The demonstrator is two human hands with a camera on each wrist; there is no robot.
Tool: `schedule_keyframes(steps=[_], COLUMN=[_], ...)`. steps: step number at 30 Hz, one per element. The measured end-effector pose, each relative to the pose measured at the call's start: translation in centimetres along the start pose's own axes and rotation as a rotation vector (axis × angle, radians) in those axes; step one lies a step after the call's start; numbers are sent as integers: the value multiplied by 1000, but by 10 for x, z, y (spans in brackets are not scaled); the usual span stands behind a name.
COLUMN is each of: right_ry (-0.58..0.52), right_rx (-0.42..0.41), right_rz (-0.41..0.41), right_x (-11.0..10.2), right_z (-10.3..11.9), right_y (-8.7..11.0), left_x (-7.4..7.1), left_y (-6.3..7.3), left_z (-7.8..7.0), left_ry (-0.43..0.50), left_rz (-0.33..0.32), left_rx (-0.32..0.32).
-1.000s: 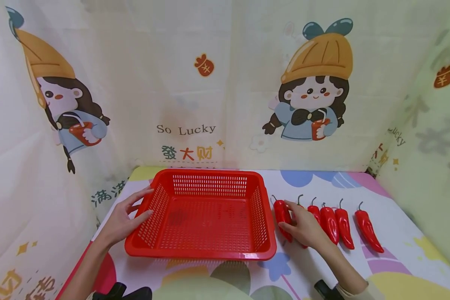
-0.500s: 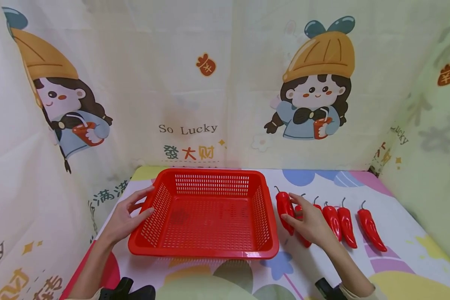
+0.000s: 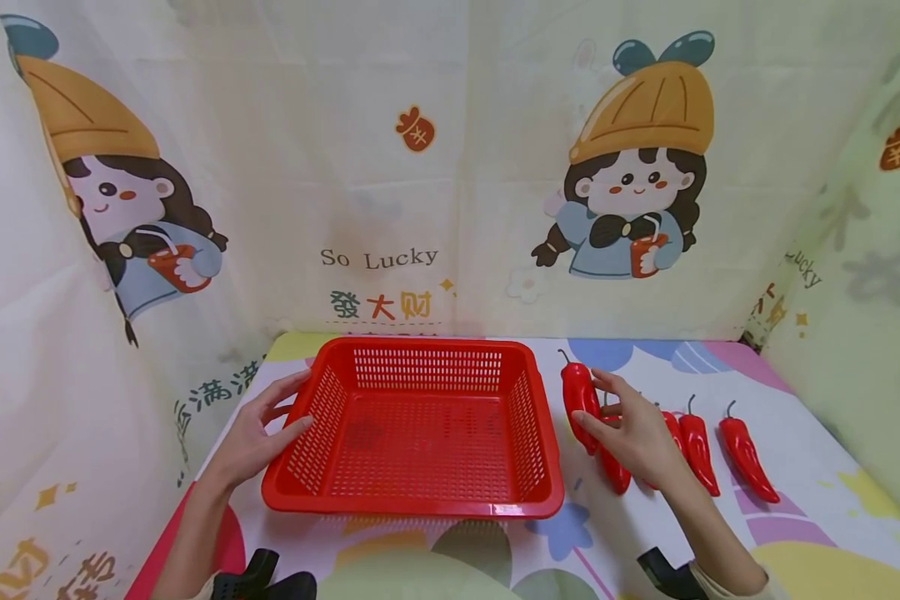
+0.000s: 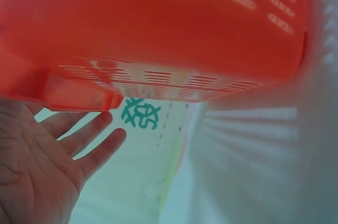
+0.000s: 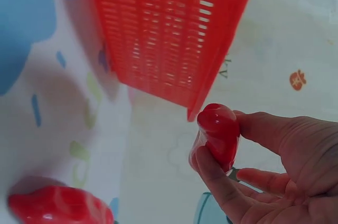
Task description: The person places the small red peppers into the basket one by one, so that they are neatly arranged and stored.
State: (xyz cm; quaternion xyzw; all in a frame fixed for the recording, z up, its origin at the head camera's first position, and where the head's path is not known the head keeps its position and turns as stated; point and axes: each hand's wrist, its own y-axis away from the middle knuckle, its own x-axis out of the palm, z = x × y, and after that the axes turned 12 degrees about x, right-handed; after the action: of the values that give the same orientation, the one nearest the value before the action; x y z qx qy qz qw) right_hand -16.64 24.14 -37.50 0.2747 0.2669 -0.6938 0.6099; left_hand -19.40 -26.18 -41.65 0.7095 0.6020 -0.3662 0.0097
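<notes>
My right hand (image 3: 637,433) pinches a glossy red chili pepper (image 3: 579,396) between thumb and fingers, just right of a red plastic basket (image 3: 412,508). In the right wrist view the pepper (image 5: 221,137) is off the table, close to the basket's rim in that view. My left hand (image 3: 251,442) is at the basket's left rim, its thumb over the side wall. Seen from the left wrist, the fingers (image 4: 100,152) are spread and fairly straight beside the basket's corner. No pepper shows inside the basket.
Several more red chili peppers (image 3: 748,460) lie in a row on the patterned tablecloth (image 3: 802,433) to the right; my right hand partly hides some. A printed cloth backdrop (image 3: 487,167) rises behind the table and along both sides.
My right hand has lifted the leftmost pepper from the row and moved it up and away from me. My left hand keeps its place at the basket; the view has shifted slightly.
</notes>
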Motion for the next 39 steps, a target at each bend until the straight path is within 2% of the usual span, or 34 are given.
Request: schedule_keyframes(steps=[6, 16, 25, 32, 39], right_ry=[-8, -34, -78, -116, -134], right_rx=[-2, -37, -80, -114, -149], right_rz=[-14, -36, -17, -1, 10], right_x=[-2, -4, 1, 9, 16], right_z=[9, 26, 42, 51, 61], right_y=[1, 5, 5, 3, 0], left_x=[0, -2, 3, 5, 6], left_y=[-1, 1, 0, 0, 0], left_z=[1, -3, -2, 1, 0], left_ry=[-17, -19, 51, 75, 84], left_rz=[17, 11, 2, -3, -9], left_rx=[18, 20, 22, 39, 27])
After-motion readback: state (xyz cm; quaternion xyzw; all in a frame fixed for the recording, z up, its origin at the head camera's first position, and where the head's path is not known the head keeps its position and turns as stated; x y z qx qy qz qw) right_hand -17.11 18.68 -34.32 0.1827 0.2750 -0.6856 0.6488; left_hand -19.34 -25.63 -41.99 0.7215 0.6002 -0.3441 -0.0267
